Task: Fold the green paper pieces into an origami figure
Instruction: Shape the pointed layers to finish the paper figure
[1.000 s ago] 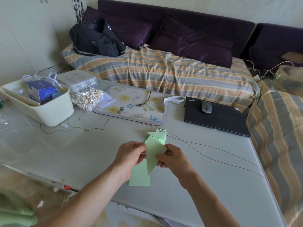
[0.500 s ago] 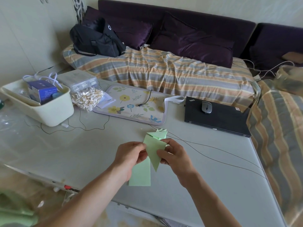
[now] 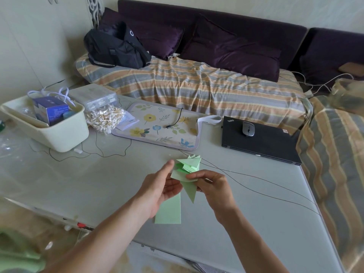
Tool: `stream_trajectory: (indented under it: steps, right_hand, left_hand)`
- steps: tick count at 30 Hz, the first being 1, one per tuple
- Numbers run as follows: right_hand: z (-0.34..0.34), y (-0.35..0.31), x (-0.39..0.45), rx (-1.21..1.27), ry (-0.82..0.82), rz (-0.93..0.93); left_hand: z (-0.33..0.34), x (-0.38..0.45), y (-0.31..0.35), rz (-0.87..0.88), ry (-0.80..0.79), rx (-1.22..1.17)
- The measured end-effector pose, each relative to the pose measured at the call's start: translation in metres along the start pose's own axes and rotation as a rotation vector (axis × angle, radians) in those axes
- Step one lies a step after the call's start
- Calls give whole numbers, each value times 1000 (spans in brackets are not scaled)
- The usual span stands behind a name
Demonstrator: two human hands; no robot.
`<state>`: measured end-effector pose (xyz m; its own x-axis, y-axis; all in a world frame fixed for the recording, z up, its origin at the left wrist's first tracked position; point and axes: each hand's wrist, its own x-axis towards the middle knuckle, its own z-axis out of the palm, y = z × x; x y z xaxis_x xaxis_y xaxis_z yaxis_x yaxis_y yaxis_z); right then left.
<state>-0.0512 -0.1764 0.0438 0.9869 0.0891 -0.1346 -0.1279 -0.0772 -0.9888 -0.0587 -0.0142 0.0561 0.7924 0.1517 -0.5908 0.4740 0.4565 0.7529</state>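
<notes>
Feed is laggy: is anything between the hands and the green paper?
Nothing visible. The right hand already pinches the folded green paper; the left hand is beside it, index finger extended, over the flat green strip.

A pale grey desk (image 3: 256,223) fills the near scene. Beyond it stands a dark purple sofa (image 3: 246,30) with cushions (image 3: 232,52) and a striped cover (image 3: 197,85). White cupboard doors (image 3: 29,46) stand far left, in soft daylight.
</notes>
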Motion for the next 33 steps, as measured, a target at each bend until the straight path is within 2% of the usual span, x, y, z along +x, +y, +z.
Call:
stream_trajectory:
  steps: [7, 15, 19, 22, 33]
  right_hand:
    - [1, 4, 2, -37, -13, -22]
    - [-1, -3, 1, 129, 13, 123]
    - [1, 4, 0, 29, -80, 150]
    - [4, 7, 1, -31, -75, 122]
    - [2, 6, 0, -22, -117, 147]
  left_hand:
    - [-5, 3, -7, 141, 8, 131]
    - [-5, 3, -9, 236, -13, 257]
    - [-4, -1, -9, 261, -53, 303]
    - [-3, -2, -9, 268, -74, 323]
    - [-2, 0, -10, 258, -37, 322]
